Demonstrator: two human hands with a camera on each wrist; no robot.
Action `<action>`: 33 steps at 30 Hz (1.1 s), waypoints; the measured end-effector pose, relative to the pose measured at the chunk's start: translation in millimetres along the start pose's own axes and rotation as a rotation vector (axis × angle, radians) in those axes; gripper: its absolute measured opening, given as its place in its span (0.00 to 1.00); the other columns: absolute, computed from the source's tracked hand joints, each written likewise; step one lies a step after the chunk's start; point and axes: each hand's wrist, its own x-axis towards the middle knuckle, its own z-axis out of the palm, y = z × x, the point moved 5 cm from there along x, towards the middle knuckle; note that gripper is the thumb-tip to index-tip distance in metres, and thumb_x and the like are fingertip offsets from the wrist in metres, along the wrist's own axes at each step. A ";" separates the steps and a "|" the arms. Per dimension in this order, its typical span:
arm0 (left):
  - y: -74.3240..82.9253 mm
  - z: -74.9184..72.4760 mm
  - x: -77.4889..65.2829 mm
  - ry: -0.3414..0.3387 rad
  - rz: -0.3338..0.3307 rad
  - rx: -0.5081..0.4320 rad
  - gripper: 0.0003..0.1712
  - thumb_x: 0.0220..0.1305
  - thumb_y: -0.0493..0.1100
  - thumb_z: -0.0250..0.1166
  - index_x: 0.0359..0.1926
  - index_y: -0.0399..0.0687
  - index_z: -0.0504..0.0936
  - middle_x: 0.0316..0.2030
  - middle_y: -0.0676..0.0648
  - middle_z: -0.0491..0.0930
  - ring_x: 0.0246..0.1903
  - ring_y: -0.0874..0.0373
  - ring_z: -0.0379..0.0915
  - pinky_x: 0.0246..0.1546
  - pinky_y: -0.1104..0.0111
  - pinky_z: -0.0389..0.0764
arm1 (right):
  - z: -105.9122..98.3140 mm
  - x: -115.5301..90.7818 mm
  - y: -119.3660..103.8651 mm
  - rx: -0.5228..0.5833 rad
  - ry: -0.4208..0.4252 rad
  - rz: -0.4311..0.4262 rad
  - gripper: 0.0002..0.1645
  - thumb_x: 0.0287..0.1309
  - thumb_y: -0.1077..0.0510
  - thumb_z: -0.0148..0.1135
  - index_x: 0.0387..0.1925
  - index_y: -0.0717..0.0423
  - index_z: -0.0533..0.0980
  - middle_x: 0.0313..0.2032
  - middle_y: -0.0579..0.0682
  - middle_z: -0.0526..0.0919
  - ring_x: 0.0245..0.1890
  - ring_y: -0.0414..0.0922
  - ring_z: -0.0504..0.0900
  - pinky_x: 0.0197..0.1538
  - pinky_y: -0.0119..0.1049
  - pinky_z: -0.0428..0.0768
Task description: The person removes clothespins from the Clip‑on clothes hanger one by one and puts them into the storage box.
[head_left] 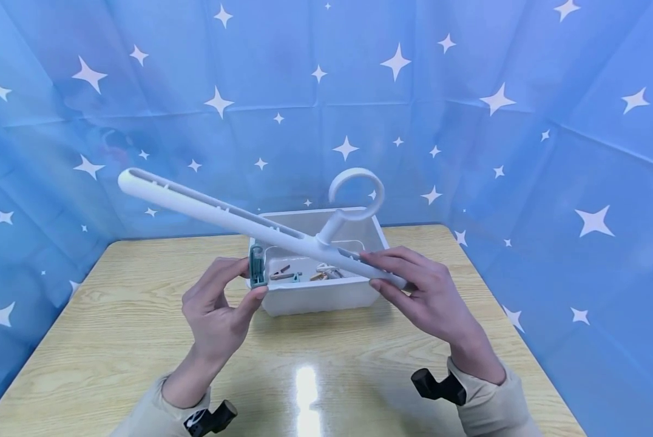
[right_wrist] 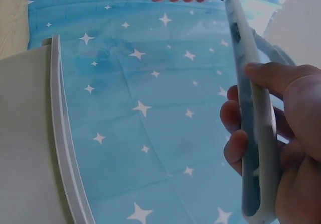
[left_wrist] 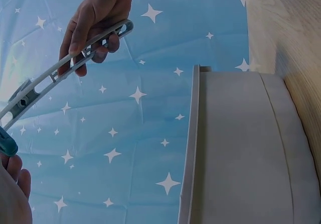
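Note:
My right hand (head_left: 422, 291) grips the lower right end of a white plastic hanger bar (head_left: 223, 220), slotted along its length, with a ring-shaped hook (head_left: 381, 188) on top. The bar slants up to the left above a bin. In the right wrist view, thumb and fingers wrap the slotted bar (right_wrist: 268, 153). My left hand (head_left: 217, 303) pinches a teal clothes peg (head_left: 257, 266) between thumb and fingers, just below the bar. The peg (left_wrist: 7, 142) overlaps the bar's near end in the left wrist view.
A white plastic bin (head_left: 321, 300) stands on the wooden table (head_left: 152, 340), behind the hands. Several small pegs or clips (head_left: 326, 273) in brown, teal and white lie inside it. A blue star-patterned curtain (head_left: 283, 54) surrounds the table at the back and sides.

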 end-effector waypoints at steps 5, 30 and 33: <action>-2.7 -3.1 -2.2 -0.035 -0.032 0.060 0.27 0.59 0.51 0.73 0.40 0.26 0.85 0.32 0.49 0.86 0.33 0.64 0.78 0.42 0.77 0.80 | -3.7 -0.7 -0.2 0.014 0.024 0.001 0.21 0.62 0.60 0.67 0.57 0.52 0.81 0.50 0.49 0.85 0.34 0.32 0.77 0.24 0.19 0.70; -38.4 -10.9 -13.0 -0.284 -0.395 0.322 0.19 0.49 0.31 0.76 0.45 0.43 0.88 0.33 0.45 0.83 0.36 0.65 0.74 0.33 0.77 0.74 | -8.9 -1.5 -3.4 -0.019 0.051 -0.029 0.19 0.66 0.55 0.65 0.57 0.53 0.81 0.47 0.49 0.86 0.34 0.33 0.77 0.26 0.20 0.69; -43.6 -11.3 -13.7 -0.295 -0.420 0.334 0.19 0.50 0.32 0.76 0.46 0.44 0.88 0.34 0.46 0.82 0.35 0.62 0.73 0.32 0.77 0.73 | -9.8 -2.0 -3.6 -0.031 0.044 -0.009 0.20 0.64 0.57 0.67 0.57 0.51 0.81 0.46 0.49 0.86 0.34 0.33 0.77 0.26 0.20 0.69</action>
